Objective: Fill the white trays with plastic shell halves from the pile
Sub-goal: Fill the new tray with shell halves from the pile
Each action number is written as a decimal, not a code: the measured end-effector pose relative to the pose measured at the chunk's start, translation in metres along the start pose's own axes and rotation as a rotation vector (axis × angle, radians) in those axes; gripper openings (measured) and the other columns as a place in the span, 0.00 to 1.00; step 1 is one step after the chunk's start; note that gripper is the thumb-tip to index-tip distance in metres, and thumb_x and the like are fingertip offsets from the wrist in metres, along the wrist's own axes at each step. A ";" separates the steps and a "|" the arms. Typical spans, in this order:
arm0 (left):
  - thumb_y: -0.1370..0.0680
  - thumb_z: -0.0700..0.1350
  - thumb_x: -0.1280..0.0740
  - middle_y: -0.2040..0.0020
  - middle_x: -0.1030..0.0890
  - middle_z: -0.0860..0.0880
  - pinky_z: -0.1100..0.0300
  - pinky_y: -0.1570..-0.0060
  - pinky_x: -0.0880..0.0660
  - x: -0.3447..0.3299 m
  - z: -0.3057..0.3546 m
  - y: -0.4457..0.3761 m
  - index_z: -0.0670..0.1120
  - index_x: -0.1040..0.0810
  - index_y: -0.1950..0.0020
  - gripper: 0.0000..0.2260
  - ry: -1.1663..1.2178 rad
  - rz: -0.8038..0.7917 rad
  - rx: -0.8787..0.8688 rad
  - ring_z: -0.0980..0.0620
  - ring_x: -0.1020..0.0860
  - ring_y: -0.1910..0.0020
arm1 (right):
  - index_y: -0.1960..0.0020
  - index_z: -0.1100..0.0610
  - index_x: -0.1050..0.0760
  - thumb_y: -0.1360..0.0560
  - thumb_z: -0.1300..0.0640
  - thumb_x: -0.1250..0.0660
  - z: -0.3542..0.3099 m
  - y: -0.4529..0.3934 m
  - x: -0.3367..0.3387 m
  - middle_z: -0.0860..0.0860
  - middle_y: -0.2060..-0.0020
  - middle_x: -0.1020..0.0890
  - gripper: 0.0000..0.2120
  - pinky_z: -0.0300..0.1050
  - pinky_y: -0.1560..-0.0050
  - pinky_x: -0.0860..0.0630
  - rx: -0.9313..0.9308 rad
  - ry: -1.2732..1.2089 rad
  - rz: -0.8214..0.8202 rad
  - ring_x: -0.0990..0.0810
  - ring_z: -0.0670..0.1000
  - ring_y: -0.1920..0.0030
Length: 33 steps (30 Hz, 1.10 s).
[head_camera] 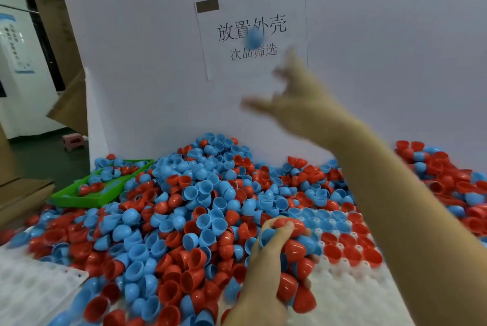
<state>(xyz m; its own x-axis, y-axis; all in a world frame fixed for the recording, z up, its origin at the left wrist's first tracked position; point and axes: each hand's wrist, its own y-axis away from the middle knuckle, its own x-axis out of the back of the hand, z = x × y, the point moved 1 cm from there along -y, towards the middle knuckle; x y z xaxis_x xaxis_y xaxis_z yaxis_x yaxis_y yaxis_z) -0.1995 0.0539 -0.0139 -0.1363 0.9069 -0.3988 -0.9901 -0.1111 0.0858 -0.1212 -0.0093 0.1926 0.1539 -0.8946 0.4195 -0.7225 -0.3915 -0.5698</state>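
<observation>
A big pile of red and blue plastic shell halves covers the table. My left hand grips a handful of red and blue shell halves above the near white tray. Several red and blue halves sit in that tray's far pockets. My right hand is raised high in front of the white wall, blurred, fingers spread and holding nothing. A blue shell half is in the air just above it, in front of the paper sign. A second white tray lies at the lower left.
A green bin with a few shells sits at the left rear of the pile. A white board with a paper sign stands behind the pile. Cardboard boxes and a small pink stool are at the left.
</observation>
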 end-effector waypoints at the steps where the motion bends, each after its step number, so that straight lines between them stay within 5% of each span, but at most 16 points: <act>1: 0.37 0.57 0.26 0.53 0.14 0.39 0.59 0.73 0.24 0.002 0.001 0.001 0.47 0.18 0.47 0.23 0.010 0.013 -0.011 0.45 0.18 0.63 | 0.19 0.54 0.54 0.28 0.45 0.26 0.001 0.006 -0.012 0.51 0.22 0.39 0.50 0.46 0.29 0.34 -0.051 0.215 -0.263 0.32 0.52 0.27; 3: 0.38 0.57 0.26 0.53 0.15 0.38 0.58 0.73 0.24 0.006 0.001 -0.003 0.45 0.19 0.46 0.25 0.026 0.043 -0.015 0.45 0.17 0.64 | 0.20 0.51 0.44 0.25 0.42 0.30 0.016 0.021 -0.026 0.48 0.23 0.36 0.40 0.50 0.28 0.36 -0.086 0.519 -0.518 0.32 0.51 0.27; 7: 0.38 0.55 0.25 0.51 0.15 0.39 0.59 0.74 0.26 0.004 0.002 -0.002 0.43 0.20 0.46 0.25 0.061 0.044 -0.025 0.42 0.17 0.63 | 0.28 0.47 0.30 0.23 0.44 0.32 0.047 0.056 -0.008 0.44 0.30 0.26 0.25 0.48 0.32 0.28 -0.118 0.494 -0.450 0.24 0.46 0.34; 15: 0.41 0.57 0.23 0.56 0.17 0.38 0.58 0.75 0.27 -0.003 -0.001 -0.002 0.49 0.15 0.57 0.18 0.061 0.067 -0.040 0.40 0.20 0.62 | 0.36 0.42 0.24 0.21 0.48 0.33 0.090 0.101 0.006 0.37 0.43 0.21 0.14 0.30 0.52 0.24 -0.123 0.455 -0.466 0.21 0.37 0.47; 21: 0.39 0.59 0.24 0.51 0.14 0.39 0.57 0.73 0.24 -0.002 -0.003 -0.001 0.52 0.16 0.46 0.24 0.004 0.073 -0.015 0.40 0.15 0.59 | 0.43 0.40 0.20 0.23 0.50 0.31 0.107 0.121 0.000 0.31 0.51 0.22 0.10 0.28 0.55 0.24 -0.107 0.343 -0.374 0.24 0.32 0.48; 27: 0.37 0.60 0.23 0.53 0.14 0.38 0.58 0.74 0.24 -0.004 -0.010 0.001 0.49 0.21 0.38 0.30 -0.025 0.045 0.057 0.41 0.14 0.61 | 0.51 0.33 0.23 0.26 0.61 0.26 0.125 0.153 0.003 0.31 0.51 0.21 0.21 0.36 0.49 0.21 -0.105 0.221 -0.155 0.23 0.36 0.47; 33: 0.31 0.59 0.26 0.54 0.14 0.39 0.57 0.72 0.24 -0.007 -0.014 0.000 0.48 0.19 0.39 0.24 -0.076 0.023 0.054 0.44 0.14 0.60 | 0.47 0.45 0.19 0.27 0.65 0.26 0.131 0.169 0.009 0.37 0.53 0.18 0.17 0.41 0.49 0.19 -0.145 0.084 -0.039 0.19 0.43 0.48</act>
<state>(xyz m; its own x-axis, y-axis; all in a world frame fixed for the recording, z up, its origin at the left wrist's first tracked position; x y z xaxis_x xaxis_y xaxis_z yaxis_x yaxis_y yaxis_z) -0.1991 0.0417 -0.0235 -0.1540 0.9327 -0.3260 -0.9832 -0.1119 0.1444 -0.1536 -0.1116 0.0078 0.1306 -0.8558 0.5005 -0.8076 -0.3846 -0.4470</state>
